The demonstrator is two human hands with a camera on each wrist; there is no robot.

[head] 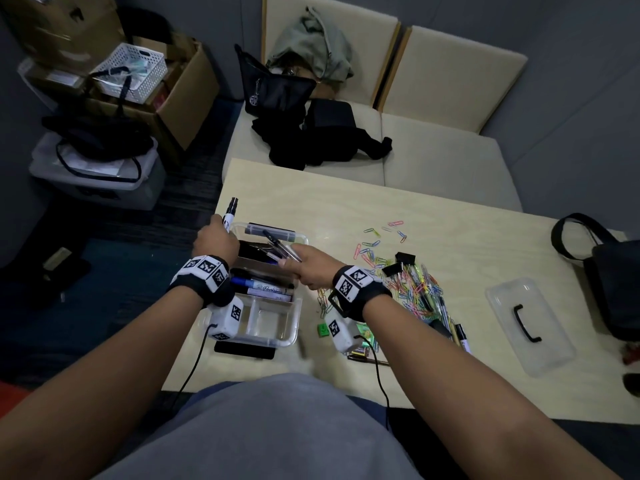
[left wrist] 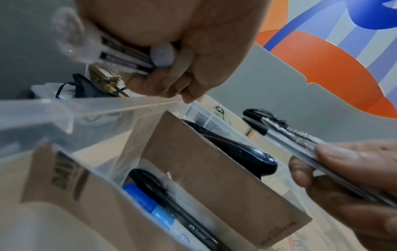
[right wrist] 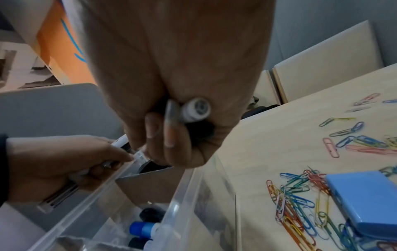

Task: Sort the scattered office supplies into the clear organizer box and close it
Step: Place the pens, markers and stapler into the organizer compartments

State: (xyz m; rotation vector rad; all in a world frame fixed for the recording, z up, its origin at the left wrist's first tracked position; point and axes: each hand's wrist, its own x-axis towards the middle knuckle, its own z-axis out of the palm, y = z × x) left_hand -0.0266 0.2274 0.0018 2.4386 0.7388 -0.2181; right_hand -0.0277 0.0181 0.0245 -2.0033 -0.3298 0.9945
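Presently, the clear organizer box (head: 294,327) sits open at the left end of the light wooden table (head: 433,216), with its lid (head: 530,320) lying well apart on the right end of the table. The left hand (head: 214,239) is curled round a bundle of markers (head: 229,213) above the box's far left corner, their capped ends pointing up and away. The right hand (head: 311,266) grips a few pens (head: 282,245) over the middle of the box, their tips angled toward the far side. Inside the box, cardboard dividers (left wrist: 210,180) separate the compartments: a blue marker (left wrist: 148,205) and a black pen (left wrist: 171,202) lie in one, and a dark rounded object, not identifiable, lies in the next. Coloured paper clips (head: 412,289) lie scattered and heaped on the table to the right of the box, with black binder clips (head: 398,265) among them. A blue flat case (right wrist: 365,200) rests on the clips nearest the right wrist.
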